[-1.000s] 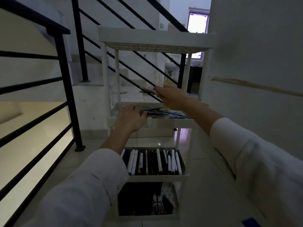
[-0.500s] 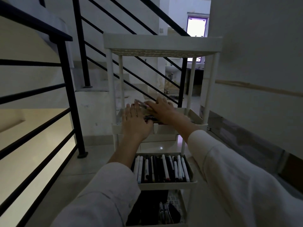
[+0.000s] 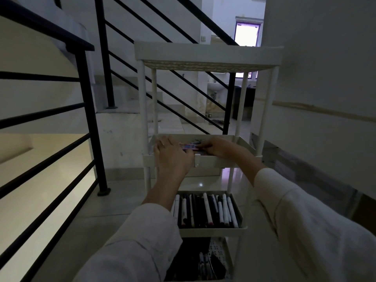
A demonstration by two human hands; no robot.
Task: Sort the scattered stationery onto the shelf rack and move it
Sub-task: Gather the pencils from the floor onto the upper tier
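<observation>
The pens [image 3: 191, 147] lie in the rack's [image 3: 207, 53] second tray [image 3: 242, 142], pressed between the left hand [image 3: 173, 155] and right hand [image 3: 216, 148]; whether fingers actually grip them is unclear. Squeezed unevenly, pens could spill over the tray's edge.

The shelf rack [image 3: 207, 55] stands in front of me, with the stair railing [image 3: 87, 119] to its left and behind it, and a wall [image 3: 325, 68] to its right. My left hand [image 3: 172, 155] and right hand [image 3: 218, 147] both reach into the second tray [image 3: 211, 162], side by side, resting on the pens [image 3: 190, 147] that lie in it between my fingers. On the tray below, nearer to me, a row of markers [image 3: 207, 210] lies packed side by side. The lowest tray [image 3: 225, 253] sits under that, holding more items I cannot make out.
</observation>
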